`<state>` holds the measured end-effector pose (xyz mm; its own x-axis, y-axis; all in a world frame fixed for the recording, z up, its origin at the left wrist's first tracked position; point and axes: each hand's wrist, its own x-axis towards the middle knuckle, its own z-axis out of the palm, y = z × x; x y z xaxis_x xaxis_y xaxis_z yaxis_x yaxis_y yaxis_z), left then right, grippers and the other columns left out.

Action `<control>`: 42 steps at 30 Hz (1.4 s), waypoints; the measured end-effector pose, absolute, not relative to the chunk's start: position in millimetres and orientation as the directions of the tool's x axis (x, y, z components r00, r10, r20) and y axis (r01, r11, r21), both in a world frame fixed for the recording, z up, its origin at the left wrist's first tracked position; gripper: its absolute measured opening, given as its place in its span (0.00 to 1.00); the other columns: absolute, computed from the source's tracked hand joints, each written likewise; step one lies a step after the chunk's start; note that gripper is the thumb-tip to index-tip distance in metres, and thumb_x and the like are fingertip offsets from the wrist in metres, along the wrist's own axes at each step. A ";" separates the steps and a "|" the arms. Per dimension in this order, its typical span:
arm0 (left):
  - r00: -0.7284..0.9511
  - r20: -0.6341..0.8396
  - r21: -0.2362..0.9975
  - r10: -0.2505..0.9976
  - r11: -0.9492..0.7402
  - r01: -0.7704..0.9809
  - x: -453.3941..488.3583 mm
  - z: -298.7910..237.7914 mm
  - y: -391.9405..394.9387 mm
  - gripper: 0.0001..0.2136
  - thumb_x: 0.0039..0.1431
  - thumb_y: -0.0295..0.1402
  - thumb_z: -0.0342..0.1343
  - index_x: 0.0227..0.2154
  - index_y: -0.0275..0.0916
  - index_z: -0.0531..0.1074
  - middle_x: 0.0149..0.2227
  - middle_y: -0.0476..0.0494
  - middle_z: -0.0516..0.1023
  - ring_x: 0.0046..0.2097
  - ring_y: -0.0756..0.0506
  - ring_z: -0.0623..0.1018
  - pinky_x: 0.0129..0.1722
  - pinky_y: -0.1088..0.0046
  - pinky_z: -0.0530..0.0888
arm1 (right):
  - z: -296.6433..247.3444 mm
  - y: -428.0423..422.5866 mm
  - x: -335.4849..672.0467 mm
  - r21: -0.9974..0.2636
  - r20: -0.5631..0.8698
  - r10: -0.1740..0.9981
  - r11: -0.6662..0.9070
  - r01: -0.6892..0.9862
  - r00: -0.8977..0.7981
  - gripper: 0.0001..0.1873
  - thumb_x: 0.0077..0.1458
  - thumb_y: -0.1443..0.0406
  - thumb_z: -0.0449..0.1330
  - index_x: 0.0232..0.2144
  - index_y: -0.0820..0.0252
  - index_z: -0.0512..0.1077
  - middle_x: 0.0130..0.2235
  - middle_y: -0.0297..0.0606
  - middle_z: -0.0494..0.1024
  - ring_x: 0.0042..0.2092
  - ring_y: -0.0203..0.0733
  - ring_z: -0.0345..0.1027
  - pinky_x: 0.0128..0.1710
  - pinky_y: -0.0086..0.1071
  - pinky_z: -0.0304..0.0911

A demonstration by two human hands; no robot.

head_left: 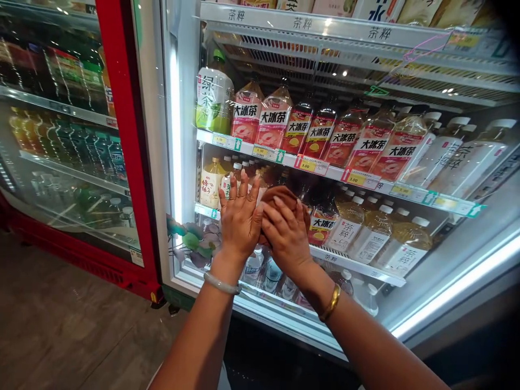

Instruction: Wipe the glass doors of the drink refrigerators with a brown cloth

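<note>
A glass door (317,65) of a lit drinks fridge stands right in front of me. My left hand (240,216) lies flat on the glass with its fingers stretched upward, holding nothing. Beside it, my right hand (286,233) presses a bunched brown cloth (280,196) against the same pane, fingers bent over the fabric. The left thumb comes close to the cloth's edge; I cannot tell whether they touch. Behind the glass, a yellow-labelled bottle (212,181) and a red-labelled tea bottle (323,225) show on either side of my hands.
Bottles of red-labelled iced tea (276,116) and a large green tea bottle (214,97) fill the shelf above. Price tags (311,165) line its edge. A leaf-pattern decal (199,241) is on the lower left. To the left stands a red-framed fridge (134,162) over a grey floor (77,319).
</note>
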<state>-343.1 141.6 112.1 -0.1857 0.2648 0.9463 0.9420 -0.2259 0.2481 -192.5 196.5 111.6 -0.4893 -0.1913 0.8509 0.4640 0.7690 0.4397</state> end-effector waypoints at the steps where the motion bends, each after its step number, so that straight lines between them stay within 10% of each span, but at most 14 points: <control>1: -0.181 0.947 0.242 0.265 -0.222 0.945 -343.3 112.4 140.3 0.27 0.77 0.44 0.37 0.75 0.47 0.50 0.78 0.42 0.47 0.79 0.40 0.43 0.77 0.42 0.39 | 108.1 196.2 -188.8 0.459 0.840 -0.208 0.766 0.450 -0.502 0.19 0.64 0.69 0.57 0.55 0.48 0.75 0.63 0.31 0.77 0.76 0.39 0.50 0.80 0.48 0.34; 8: -0.175 0.941 0.231 0.291 -0.169 0.958 -343.4 111.6 141.6 0.29 0.75 0.37 0.44 0.75 0.49 0.49 0.77 0.43 0.48 0.79 0.41 0.43 0.77 0.45 0.38 | 146.0 197.3 -186.1 0.284 0.931 -0.087 0.784 0.551 -0.356 0.24 0.62 0.69 0.58 0.60 0.50 0.71 0.67 0.38 0.72 0.76 0.48 0.51 0.78 0.60 0.35; 13: -0.197 0.926 0.253 0.322 -0.144 0.957 -347.0 112.6 141.7 0.33 0.70 0.28 0.46 0.75 0.50 0.48 0.78 0.45 0.47 0.79 0.41 0.44 0.77 0.45 0.38 | 130.6 197.7 -194.5 0.432 0.855 -0.166 0.751 0.499 -0.491 0.23 0.67 0.68 0.57 0.61 0.49 0.70 0.66 0.33 0.74 0.75 0.43 0.51 0.79 0.53 0.34; 42: -0.053 0.933 0.116 0.356 -0.159 0.980 -304.7 105.5 162.4 0.31 0.75 0.35 0.46 0.76 0.46 0.45 0.78 0.41 0.44 0.79 0.40 0.42 0.77 0.47 0.39 | 105.6 198.4 -143.6 0.290 0.926 -0.075 0.766 0.573 -0.369 0.24 0.62 0.70 0.59 0.59 0.50 0.72 0.65 0.37 0.74 0.77 0.47 0.47 0.78 0.59 0.24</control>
<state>-304.7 162.4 105.5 -0.0528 0.3564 0.9329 0.9805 -0.1588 0.1161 -143.6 198.4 105.6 -0.3689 -0.0753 0.9264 0.5729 0.7664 0.2905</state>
